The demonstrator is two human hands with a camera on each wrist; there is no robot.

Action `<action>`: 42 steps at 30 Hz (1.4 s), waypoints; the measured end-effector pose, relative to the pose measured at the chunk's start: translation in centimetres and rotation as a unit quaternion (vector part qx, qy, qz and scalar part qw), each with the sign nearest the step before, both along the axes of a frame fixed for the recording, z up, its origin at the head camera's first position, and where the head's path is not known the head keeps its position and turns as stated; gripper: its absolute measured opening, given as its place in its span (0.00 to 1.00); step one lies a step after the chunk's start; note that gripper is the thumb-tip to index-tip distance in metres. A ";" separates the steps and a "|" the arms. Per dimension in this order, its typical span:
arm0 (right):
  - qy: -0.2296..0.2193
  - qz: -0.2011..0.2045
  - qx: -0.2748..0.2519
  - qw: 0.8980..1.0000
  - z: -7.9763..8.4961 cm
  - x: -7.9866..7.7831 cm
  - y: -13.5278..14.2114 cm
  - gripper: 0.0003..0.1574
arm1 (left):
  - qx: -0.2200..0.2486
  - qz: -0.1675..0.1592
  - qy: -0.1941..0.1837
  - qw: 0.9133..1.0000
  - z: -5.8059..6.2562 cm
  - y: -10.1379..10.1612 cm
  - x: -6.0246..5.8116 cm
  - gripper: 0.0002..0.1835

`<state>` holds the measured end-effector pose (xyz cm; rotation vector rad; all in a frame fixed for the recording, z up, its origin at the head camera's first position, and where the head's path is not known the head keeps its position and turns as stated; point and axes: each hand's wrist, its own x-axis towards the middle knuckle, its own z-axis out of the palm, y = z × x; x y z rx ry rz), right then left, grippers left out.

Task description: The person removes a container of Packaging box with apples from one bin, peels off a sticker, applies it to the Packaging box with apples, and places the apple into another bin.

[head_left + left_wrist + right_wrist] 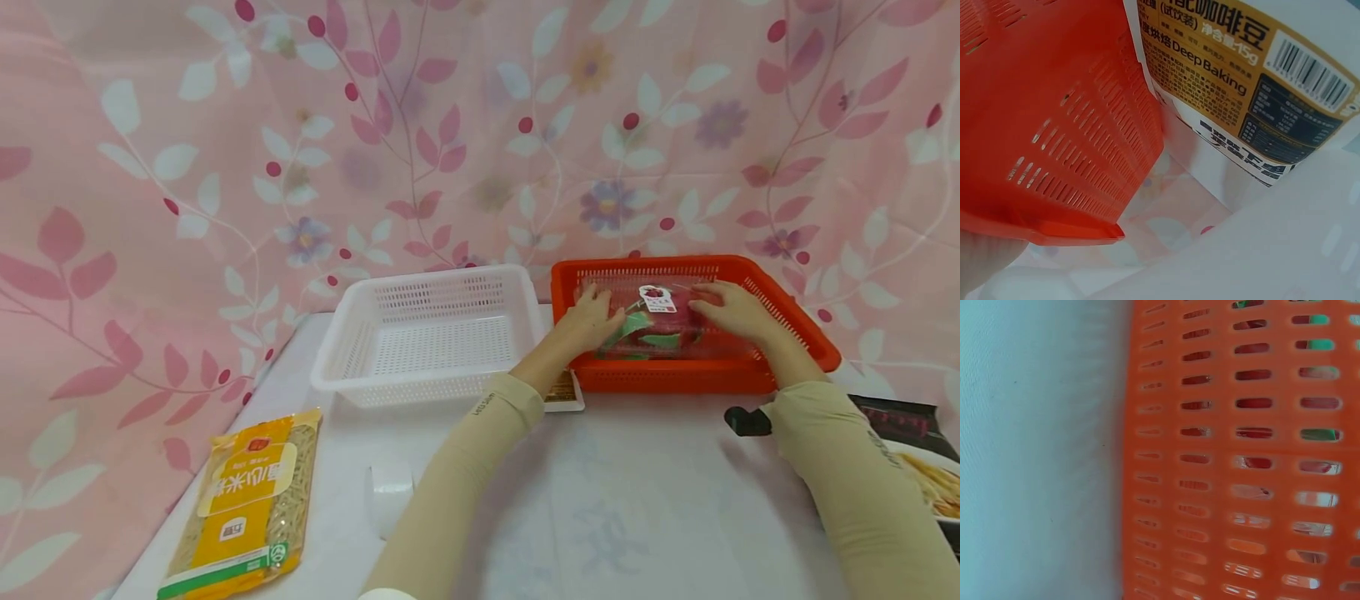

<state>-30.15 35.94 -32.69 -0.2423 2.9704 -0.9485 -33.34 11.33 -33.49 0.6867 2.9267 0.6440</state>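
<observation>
A clear plastic pack (663, 329) with red and green contents and a white label lies in the orange-red slotted basket (675, 379). My left hand (592, 319) holds the pack's left end, its fingers bent. At the opposite end, my right hand (731, 308) grips the pack with curled fingers over its edge. The pack's edges look blurred. In the right wrist view, red and green show through the slots of the basket wall (1222, 444). The left wrist view shows the basket's outer wall (1085, 125) close up.
Left of the orange-red basket stands a white slotted basket (420, 387). A brown-and-white coffee bean packet (1210, 69) sits between them. Yellow rice noodles (247, 500) lie front left, near a white object (390, 492). At right is a dark food packet (911, 425), partly behind my sleeve.
</observation>
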 end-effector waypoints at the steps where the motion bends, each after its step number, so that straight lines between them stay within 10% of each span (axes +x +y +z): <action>1: 0.000 0.000 -0.001 1.000 -0.1 0.0 0.0 0.42 | -0.006 0.000 0.003 1.000 0.0 0.1 0.0 0.31; 42: 0.017 0.011 0.030 0.999 -1.0 0.3 -1.0 0.38 | -0.187 0.008 0.062 0.980 -0.9 1.1 1.1 0.32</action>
